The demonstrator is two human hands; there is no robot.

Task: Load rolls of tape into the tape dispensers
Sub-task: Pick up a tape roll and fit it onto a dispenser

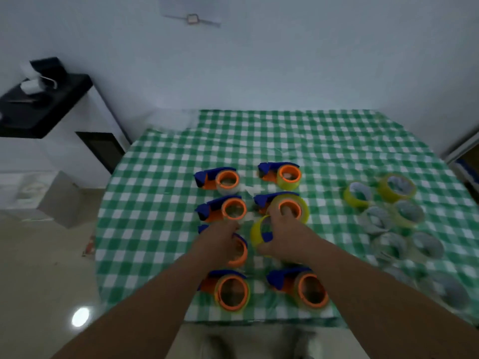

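Observation:
Several orange and blue tape dispensers stand in two columns on the green checked tablecloth (pixel 160 193). My left hand (pixel 220 242) grips the third dispenser (pixel 239 251) of the left column. My right hand (pixel 282 234) holds a yellow tape roll (pixel 256 234) with a blue dispenser part showing against it, just below the second right dispenser (pixel 287 207), which carries a yellow roll. The two far dispensers (pixel 223 180) (pixel 285 174) and the two near ones (pixel 230 291) (pixel 305 288) have rolls on them.
Loose tape rolls, yellow (pixel 359 194) and clear (pixel 388 246), lie in a cluster on the right side of the cloth. A white cabinet with a black top (pixel 44 104) stands left of the table. The table's front edge is near my body.

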